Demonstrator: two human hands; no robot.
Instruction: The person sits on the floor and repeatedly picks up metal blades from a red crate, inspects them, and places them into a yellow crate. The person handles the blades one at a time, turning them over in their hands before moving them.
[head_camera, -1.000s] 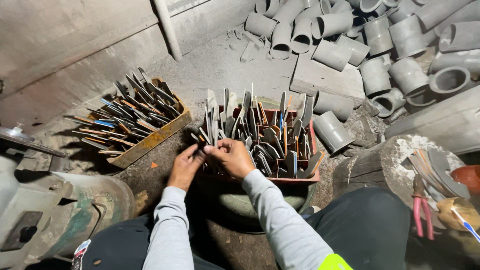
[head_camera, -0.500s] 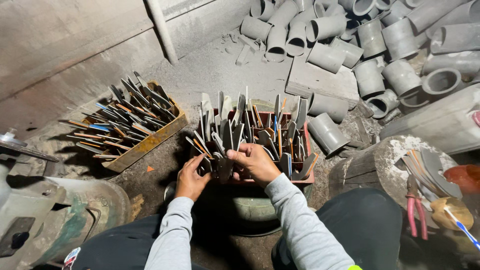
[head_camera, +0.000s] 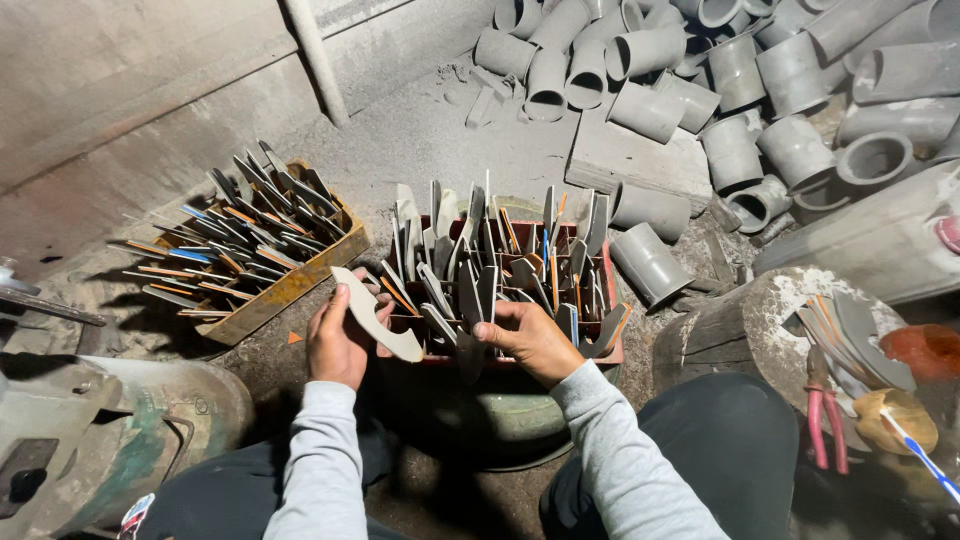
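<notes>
The left hand (head_camera: 338, 345) pinches a pale, curved flat blank (head_camera: 375, 312), shaped like a knife-handle piece, between thumb and fingers, holding it tilted just left of the red crate (head_camera: 610, 310). The right hand (head_camera: 528, 338) has its fingers curled among the upright pieces at the near edge of that crate, gripping one dark blade blank (head_camera: 470, 300) that stands in the pack; exactly which piece it closes on is hard to tell in the crowd.

The red crate is stuffed with metal blade blanks (head_camera: 500, 260) standing on end, grey and dark, a few with orange or blue edges. It rests on a green round drum (head_camera: 480, 420) directly in front of the person's knees.

Left of the crate sits a yellow wooden box (head_camera: 290, 285), tilted, filled with more flat blades (head_camera: 235, 235) lying fanned out. Behind and to the right of the crate lies a heap of grey pipe sections (head_camera: 740, 90) on the dusty floor (head_camera: 420, 140), two of them just beside the crate's right wall. Right of the crate stands a wooden stump (head_camera: 740, 320) carrying a small stack of blades (head_camera: 850, 335), with pink-handled pliers (head_camera: 825, 410) beside them. At the far left of the crate, near the lower corner, is a green machine body (head_camera: 90, 420). Both sleeves are grey.
</notes>
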